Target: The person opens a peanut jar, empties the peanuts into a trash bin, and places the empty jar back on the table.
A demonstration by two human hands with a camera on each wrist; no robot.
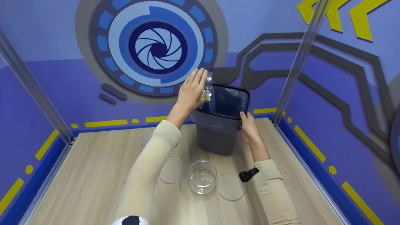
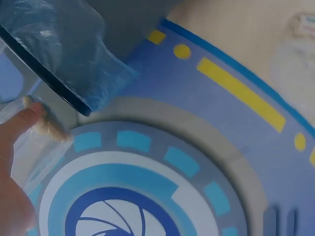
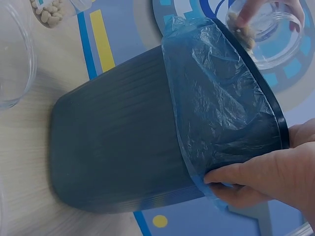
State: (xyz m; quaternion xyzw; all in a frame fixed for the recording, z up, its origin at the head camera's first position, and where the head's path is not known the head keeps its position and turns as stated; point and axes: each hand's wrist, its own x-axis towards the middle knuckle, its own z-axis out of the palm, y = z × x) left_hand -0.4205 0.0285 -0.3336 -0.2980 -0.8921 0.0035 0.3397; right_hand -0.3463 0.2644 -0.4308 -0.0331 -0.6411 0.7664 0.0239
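My left hand (image 1: 192,89) grips a clear round jar (image 1: 208,82) tipped on its side, with its mouth facing the bin. Pale, nut-like pieces (image 3: 242,37) lie inside the jar near its lower side. Below and beside it stands a dark grey trash bin (image 1: 215,142), tilted, with a thin clear bag (image 1: 218,125) folded over its black rim. On the right side of the bin, my right hand (image 1: 250,128) pinches the rim and the bag's folded edge between thumb and fingers. The left palm hides part of the jar in the head view.
A clear glass bowl (image 1: 202,179) stands in front of the bin, between two clear round discs (image 1: 172,171) lying flat on the wooden table (image 1: 93,162). Another clear container (image 3: 51,14) holds pale pieces, partly behind my left arm. Printed panels and metal posts enclose the table.
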